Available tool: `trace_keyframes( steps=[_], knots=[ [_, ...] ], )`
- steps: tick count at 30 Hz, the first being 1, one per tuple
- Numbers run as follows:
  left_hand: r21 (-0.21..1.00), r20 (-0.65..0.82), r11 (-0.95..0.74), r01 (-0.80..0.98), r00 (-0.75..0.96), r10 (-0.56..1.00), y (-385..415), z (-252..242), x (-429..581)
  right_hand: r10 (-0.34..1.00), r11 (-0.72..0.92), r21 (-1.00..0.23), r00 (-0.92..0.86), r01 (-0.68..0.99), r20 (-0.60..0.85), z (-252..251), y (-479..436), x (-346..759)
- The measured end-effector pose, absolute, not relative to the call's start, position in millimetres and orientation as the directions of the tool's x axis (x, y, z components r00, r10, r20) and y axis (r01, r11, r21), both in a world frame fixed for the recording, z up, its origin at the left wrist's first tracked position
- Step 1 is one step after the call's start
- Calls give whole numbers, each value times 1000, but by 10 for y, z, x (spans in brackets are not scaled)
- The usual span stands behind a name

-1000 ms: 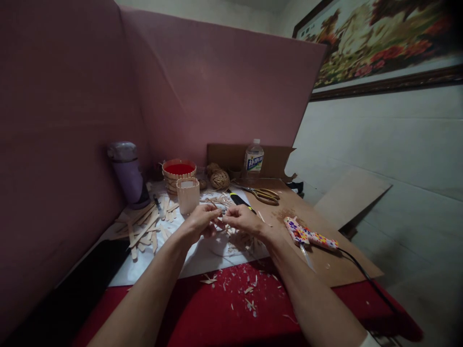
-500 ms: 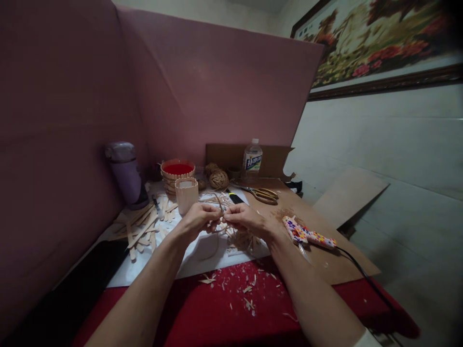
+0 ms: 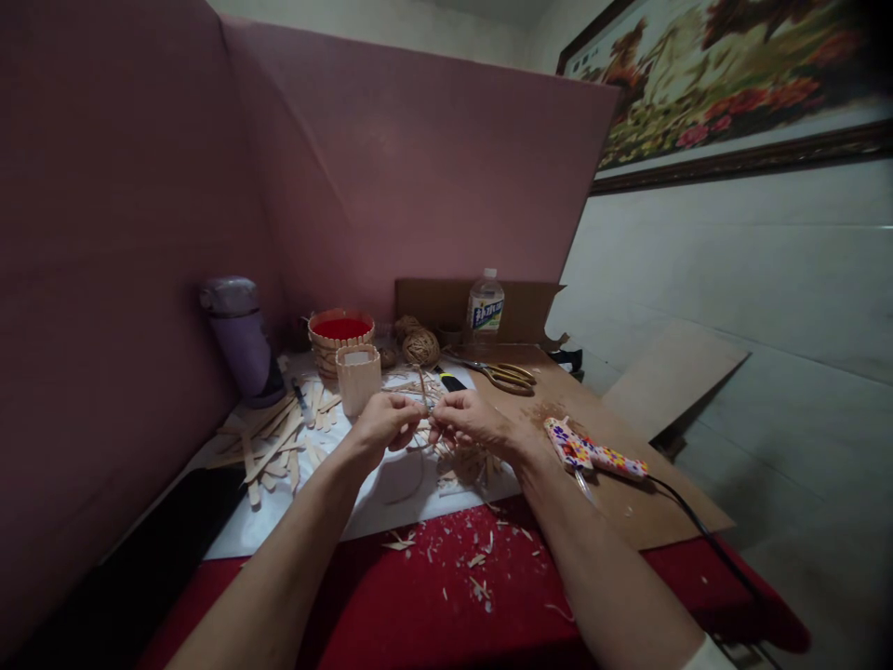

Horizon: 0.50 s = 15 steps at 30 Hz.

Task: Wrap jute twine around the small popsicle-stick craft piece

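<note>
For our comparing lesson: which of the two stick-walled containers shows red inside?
The larger rear container, standing behind the smaller front container, whose inside looks pale instead.

A: What are the sticks (image 3: 273,450) made of?
B: Wood, all dull. The cup (image 3: 359,383) looks like wood too.
A: And the string (image 3: 422,383)?
B: It looks rough and dull, like the ball (image 3: 420,347) of string.
A: Is anything shiny?
B: The bottle (image 3: 486,317) is smooth, see-through plastic. The scissors (image 3: 488,367) look like metal, a bit shiny. The cloth (image 3: 411,614) isn't shiny at all.
</note>
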<state>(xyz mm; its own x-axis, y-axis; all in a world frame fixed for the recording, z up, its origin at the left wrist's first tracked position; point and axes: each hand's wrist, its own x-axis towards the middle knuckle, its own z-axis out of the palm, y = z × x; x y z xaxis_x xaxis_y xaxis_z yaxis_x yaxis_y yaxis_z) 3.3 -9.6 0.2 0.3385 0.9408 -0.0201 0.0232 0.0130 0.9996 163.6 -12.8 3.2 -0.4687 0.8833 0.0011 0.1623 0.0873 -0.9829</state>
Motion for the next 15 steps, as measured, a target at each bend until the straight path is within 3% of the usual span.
trace_keyframes(
  steps=[6, 15],
  knots=[
    [999, 10, 1, -37, 294, 956, -91, -7, 55, 898, 74, -983, -440, 168, -8, 43, -141, 1606],
    [1000, -19, 16, 12, 284, 959, -95, -1, 63, 923, 61, -980, -384, 190, -17, 14, -152, 1553]
  ],
)
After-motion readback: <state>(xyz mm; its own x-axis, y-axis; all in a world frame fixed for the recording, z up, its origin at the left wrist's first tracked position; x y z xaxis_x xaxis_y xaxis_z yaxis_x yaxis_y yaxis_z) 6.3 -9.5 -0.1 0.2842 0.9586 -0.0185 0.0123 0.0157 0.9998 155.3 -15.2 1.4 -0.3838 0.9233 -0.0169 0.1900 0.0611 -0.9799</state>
